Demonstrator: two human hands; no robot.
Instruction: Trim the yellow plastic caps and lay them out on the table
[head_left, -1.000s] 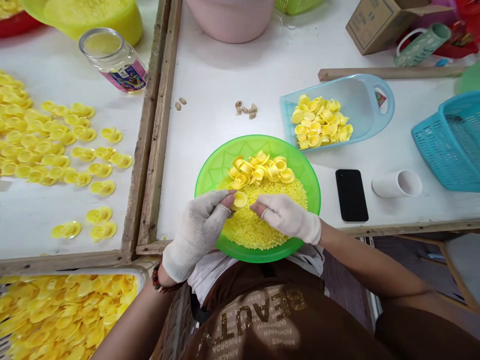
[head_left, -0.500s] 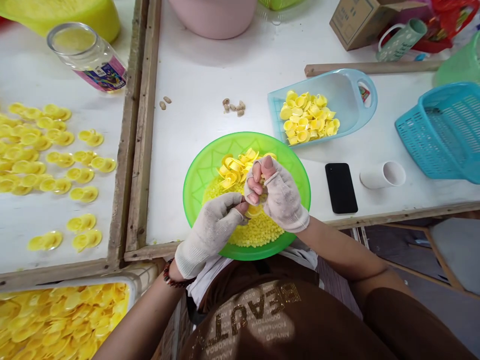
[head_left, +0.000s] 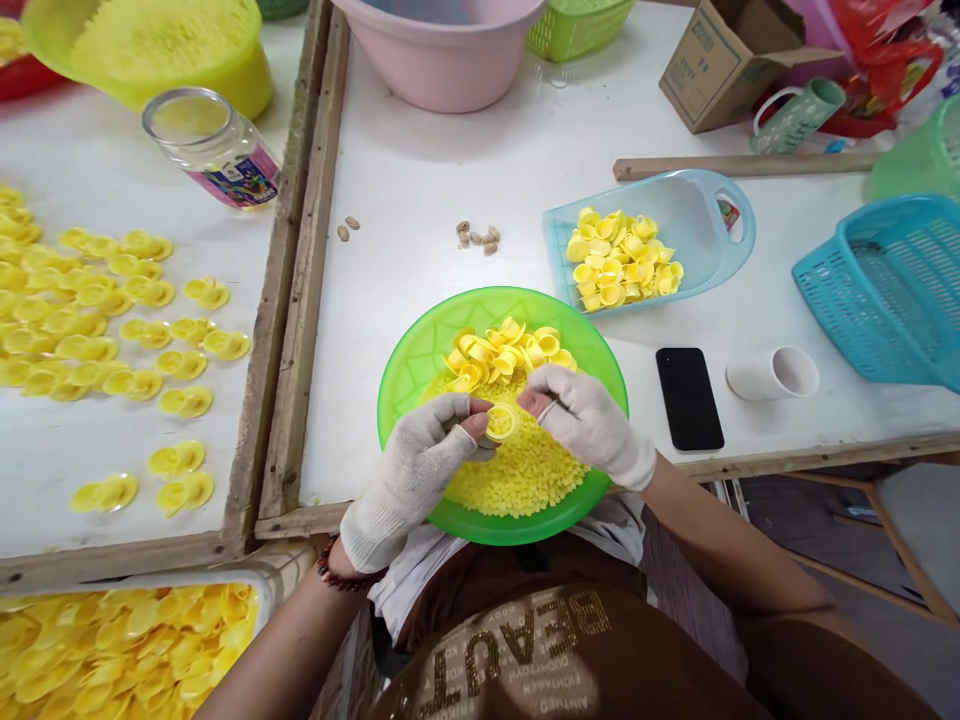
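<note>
My left hand (head_left: 435,440), in a white fingerless glove, pinches a small round yellow plastic cup (head_left: 501,423) between thumb and fingers, its opening facing up. Just right of it, my right hand (head_left: 581,415) is gloved the same way, its thumb and fingertips pressed together; whether something tiny is between them I cannot make out. Both hands are over a green plastic basin (head_left: 397,350). Inside it lie many small yellow pellets (head_left: 517,485), with a heap of yellow plastic cups (head_left: 506,355) on the far side.
A light-blue scoop (head_left: 697,215) full of yellow cups stands beyond the basin, a phone (head_left: 688,398) and white cup (head_left: 772,374) to the right. Wooden strips (head_left: 281,300) divide the table; finished-looking yellow pieces (head_left: 75,310) and a jar (head_left: 214,150) are left. A pink tub (head_left: 450,60) stands behind.
My right hand has moved down and away from my left, its raised fingers now lowered. The yellow cup in my left hand now shows plainly. The view has shifted slightly.
</note>
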